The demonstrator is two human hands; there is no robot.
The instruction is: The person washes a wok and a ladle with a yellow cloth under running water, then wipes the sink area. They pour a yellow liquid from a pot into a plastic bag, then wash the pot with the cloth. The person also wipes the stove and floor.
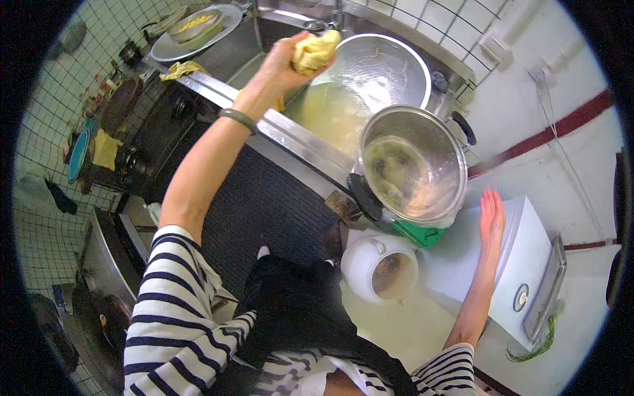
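My left hand is raised over the sink, closed on a crumpled yellow cloth. Below and right of it lies a large round metal basin with cloudy yellowish liquid. A deep steel pot with black side handles stands by the sink's right end, and some murky residue or liquid shows inside it. My right hand is just right of the pot, fingers stretched out, holding nothing. Whether it touches the pot's side I cannot tell.
The steel sink's front edge runs diagonally past me. A white pot-bellied jar stands near my feet, beside a white chest and a green container. Far left are a wide metal bowl and a stove. Dark matting covers the floor.
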